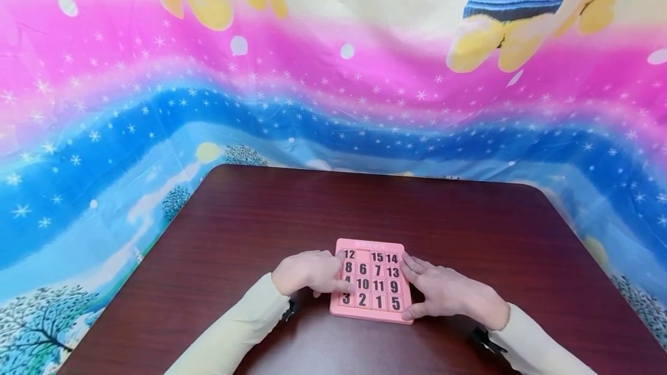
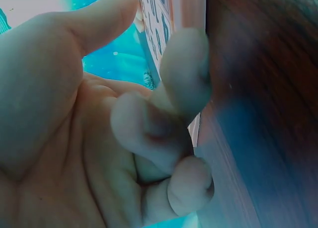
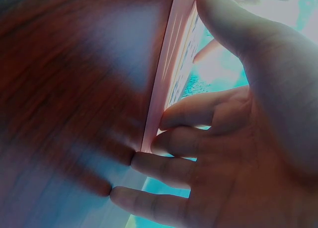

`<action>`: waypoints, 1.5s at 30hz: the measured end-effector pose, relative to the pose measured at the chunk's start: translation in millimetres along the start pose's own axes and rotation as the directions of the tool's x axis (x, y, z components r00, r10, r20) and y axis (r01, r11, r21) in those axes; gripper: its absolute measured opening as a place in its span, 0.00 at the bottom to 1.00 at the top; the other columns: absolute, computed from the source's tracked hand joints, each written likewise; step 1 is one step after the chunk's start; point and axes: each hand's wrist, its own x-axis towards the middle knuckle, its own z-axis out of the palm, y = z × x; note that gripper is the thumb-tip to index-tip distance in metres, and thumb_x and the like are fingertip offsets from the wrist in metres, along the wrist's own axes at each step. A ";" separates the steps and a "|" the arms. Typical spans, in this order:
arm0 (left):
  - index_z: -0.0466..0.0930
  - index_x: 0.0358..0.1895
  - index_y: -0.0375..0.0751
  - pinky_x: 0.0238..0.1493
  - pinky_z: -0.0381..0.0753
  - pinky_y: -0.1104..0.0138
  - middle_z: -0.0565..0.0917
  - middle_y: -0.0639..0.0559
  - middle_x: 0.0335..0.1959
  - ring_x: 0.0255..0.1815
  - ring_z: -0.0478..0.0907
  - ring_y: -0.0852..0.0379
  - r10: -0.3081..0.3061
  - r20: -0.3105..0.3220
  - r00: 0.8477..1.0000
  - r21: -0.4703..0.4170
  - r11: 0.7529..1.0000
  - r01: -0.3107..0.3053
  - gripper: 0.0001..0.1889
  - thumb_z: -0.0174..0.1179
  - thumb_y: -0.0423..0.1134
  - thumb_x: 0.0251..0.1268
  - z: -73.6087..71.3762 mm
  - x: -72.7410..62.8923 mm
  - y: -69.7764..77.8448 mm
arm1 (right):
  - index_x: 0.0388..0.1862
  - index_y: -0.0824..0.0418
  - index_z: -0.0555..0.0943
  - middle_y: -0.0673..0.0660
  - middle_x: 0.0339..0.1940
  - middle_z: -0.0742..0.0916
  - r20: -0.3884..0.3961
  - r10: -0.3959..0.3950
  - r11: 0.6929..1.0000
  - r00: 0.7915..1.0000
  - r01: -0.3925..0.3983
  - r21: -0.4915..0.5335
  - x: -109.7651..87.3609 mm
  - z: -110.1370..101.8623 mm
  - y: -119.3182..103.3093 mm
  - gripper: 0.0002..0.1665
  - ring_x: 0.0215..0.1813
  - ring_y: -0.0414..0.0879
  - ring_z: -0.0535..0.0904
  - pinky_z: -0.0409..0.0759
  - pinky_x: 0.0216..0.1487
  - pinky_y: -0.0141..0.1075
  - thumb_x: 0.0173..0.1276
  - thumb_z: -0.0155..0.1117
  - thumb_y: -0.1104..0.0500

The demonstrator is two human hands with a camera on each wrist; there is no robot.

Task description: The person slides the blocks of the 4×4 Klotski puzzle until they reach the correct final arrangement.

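A pink number slide puzzle (image 1: 370,312) lies flat on the table, its square tiles printed with black numerals. The vacant slot (image 1: 363,255) sits in the top row, between tiles 12 and 15. From the left side, my left hand (image 1: 312,272) grips the puzzle's edge, its thumb reaching over the left column near tile 4. The left wrist view shows its other fingers (image 2: 186,74) curled beside the edge. Against the right side rests my right hand (image 1: 449,291), thumb at the lower right corner. Its fingers (image 3: 164,171) look mostly straight, the lower ones touching the tabletop.
The dark reddish-brown wooden table (image 1: 250,207) has rounded far corners. Behind it hangs a colourful cloth (image 1: 323,91) with snowflakes, trees and bear figures. Black straps circle both wrists below the pale sleeves (image 1: 234,323).
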 end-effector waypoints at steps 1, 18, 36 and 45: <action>0.73 0.49 0.40 0.26 0.72 0.68 0.76 0.56 0.08 0.12 0.77 0.59 0.002 -0.002 1.000 0.002 1.000 -0.002 0.30 0.58 0.65 0.63 0.2 0.0 -0.2 | 0.76 0.65 0.60 0.66 0.79 0.60 0.002 0.001 1.000 1.000 -0.001 0.001 0.0 0.1 -0.1 0.62 0.77 0.62 0.60 0.71 0.64 0.58 0.55 0.66 0.28; 0.79 0.50 0.34 0.25 0.73 0.69 0.77 0.56 0.09 0.11 0.78 0.59 0.028 0.012 1.000 0.010 1.000 -0.028 0.33 0.56 0.65 0.65 0.2 7.6 17.3 | 0.77 0.62 0.59 0.63 0.80 0.60 0.031 0.035 0.999 0.999 -0.036 0.012 -1.3 -0.6 -0.7 0.62 0.78 0.59 0.59 0.69 0.67 0.55 0.54 0.65 0.27; 0.68 0.68 0.35 0.31 0.74 0.66 0.75 0.57 0.20 0.22 0.71 0.61 0.019 -0.050 0.999 0.176 0.984 -0.010 0.46 0.55 0.72 0.60 2.4 21.4 31.9 | 0.76 0.64 0.61 0.65 0.79 0.61 0.015 0.024 0.999 1.000 -0.025 0.021 -1.1 -1.1 -0.7 0.61 0.77 0.62 0.60 0.70 0.65 0.58 0.55 0.66 0.28; 0.63 0.73 0.41 0.37 0.76 0.66 0.77 0.57 0.20 0.26 0.75 0.61 0.001 -0.042 0.999 0.164 0.986 0.006 0.46 0.56 0.70 0.60 1.2 -2.1 30.7 | 0.76 0.65 0.60 0.66 0.78 0.62 0.005 0.010 1.000 1.000 -0.010 0.024 -1.0 -1.2 -1.8 0.61 0.77 0.62 0.60 0.70 0.65 0.58 0.55 0.67 0.29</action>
